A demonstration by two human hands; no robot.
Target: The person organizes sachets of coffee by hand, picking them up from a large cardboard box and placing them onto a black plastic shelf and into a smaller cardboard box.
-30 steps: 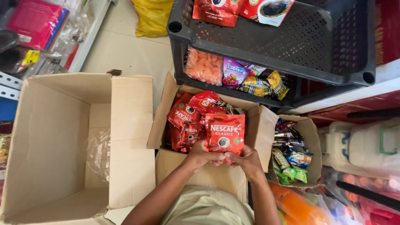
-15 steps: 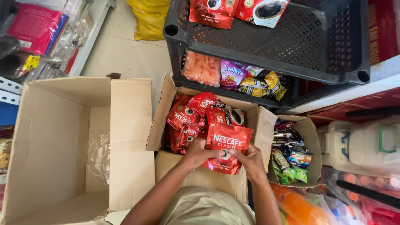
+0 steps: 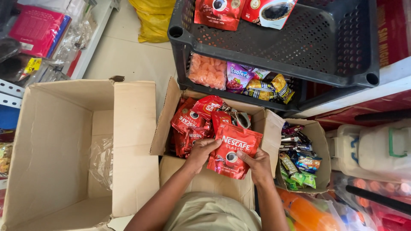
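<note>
— Head view: left hand (image 3: 204,150)?
— Clamped on the left edge of a red pouch (image 3: 233,150), fingers curled over it.
— Right hand (image 3: 257,163)?
— Gripping the same pouch at its lower right corner, thumb on the front.
— Pouch where?
— Held tilted over the near edge of a small open box (image 3: 267,124), above more red pouches (image 3: 191,124).
— Beside that?
— Large open box (image 3: 55,149) left; dark crate (image 3: 274,47) beyond the far edge.

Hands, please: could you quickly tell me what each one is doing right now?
Left hand: closed on the left edge of the red coffee pouch.
Right hand: closed on the same pouch's right edge.
</note>
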